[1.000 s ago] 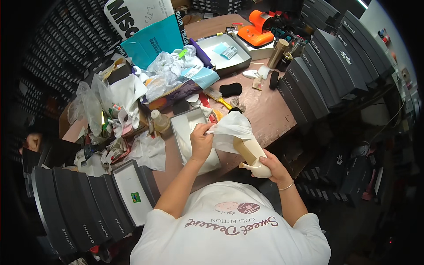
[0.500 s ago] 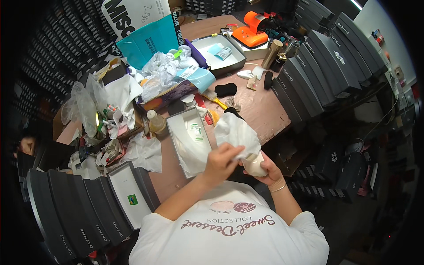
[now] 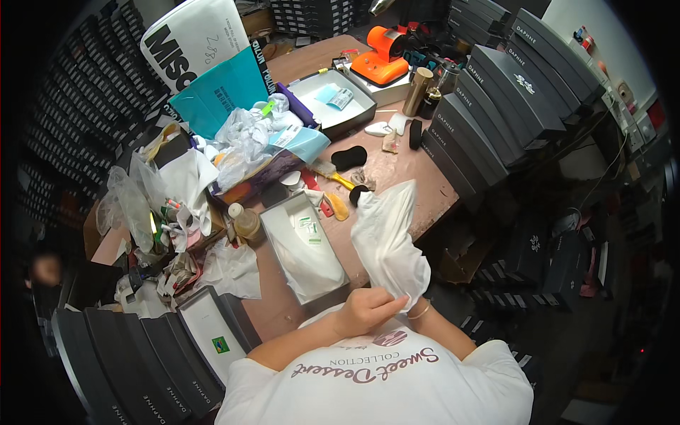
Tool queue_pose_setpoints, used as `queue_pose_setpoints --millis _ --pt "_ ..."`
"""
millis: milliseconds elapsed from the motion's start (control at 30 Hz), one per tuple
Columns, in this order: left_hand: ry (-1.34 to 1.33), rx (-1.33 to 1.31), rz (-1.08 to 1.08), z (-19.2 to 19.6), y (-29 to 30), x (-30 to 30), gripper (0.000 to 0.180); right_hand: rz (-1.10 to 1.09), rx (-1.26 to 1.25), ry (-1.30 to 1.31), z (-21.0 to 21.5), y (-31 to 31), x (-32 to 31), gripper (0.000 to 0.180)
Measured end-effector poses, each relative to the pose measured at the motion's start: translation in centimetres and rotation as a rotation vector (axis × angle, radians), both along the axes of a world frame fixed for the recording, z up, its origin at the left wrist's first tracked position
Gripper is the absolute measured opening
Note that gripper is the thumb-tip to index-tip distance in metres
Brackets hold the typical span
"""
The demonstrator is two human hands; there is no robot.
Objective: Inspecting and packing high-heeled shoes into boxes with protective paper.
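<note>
A thin white bag [image 3: 386,227] stands up in front of my chest, crumpled and longer than my hand. My left hand [image 3: 373,310] is closed and pinches its lower edge. Behind that lower end is my right hand [image 3: 411,308], its fingers hidden by the white material; a bracelet shows at the wrist. Any shoe inside the bag cannot be seen. Left of the bag lies an opened shoe box [image 3: 278,244] with white tissue paper [image 3: 312,262] and small green-and-white stickers in it.
Dark shoe boxes are stacked at right [image 3: 482,106] and lower left [image 3: 106,354]. On the table are a yellow-handled brush [image 3: 341,181], black pads [image 3: 349,157], a glue bottle [image 3: 246,221], a bin of crumpled plastic [image 3: 248,142] and an orange tape dispenser [image 3: 379,64].
The cream shoe that showed in my right hand is now out of sight. The white bag has come down over it and reaches lower, and both hands have moved closer to my chest.
</note>
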State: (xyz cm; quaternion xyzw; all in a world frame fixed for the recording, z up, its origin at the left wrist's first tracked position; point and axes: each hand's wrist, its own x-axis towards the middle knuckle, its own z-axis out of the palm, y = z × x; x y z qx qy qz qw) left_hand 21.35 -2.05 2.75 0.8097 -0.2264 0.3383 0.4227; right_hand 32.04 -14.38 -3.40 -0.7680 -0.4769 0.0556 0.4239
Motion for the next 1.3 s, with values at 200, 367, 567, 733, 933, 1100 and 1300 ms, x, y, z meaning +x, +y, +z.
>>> queue_pose_setpoints --millis 200,367,567,733,933,1100,1300 --pt "0.065 0.074 -0.034 -1.9 -0.2 -0.6 0.034 0.096 0.04 0.344 1.9 1.7 1.5 0.064" --pt "0.111 0.148 -0.129 -1.8 0.6 -0.5 0.04 0.027 -0.069 -0.009 1.5 3.5 1.2 0.063" --pt "0.432 -0.099 -0.027 -0.9 3.1 -2.0 0.058 0.042 -0.116 -0.109 1.3 3.5 1.5 0.061" --pt "0.507 -1.423 0.432 -3.0 8.3 0.1 0.047 0.087 -0.172 -0.192 1.1 3.4 1.2 0.06" --pt "0.361 -1.669 0.288 -6.5 11.6 -1.5 0.014 0.081 -0.21 -0.247 1.0 2.6 1.1 0.059" --pt "0.681 -1.448 0.145 -5.5 6.6 -2.7 0.089 0.074 -0.236 -0.296 0.8 3.0 1.9 0.059" --pt "1.237 -0.759 -0.268 -2.7 0.7 -0.5 0.043 0.028 -0.249 -0.323 0.1 3.5 1.5 0.058"
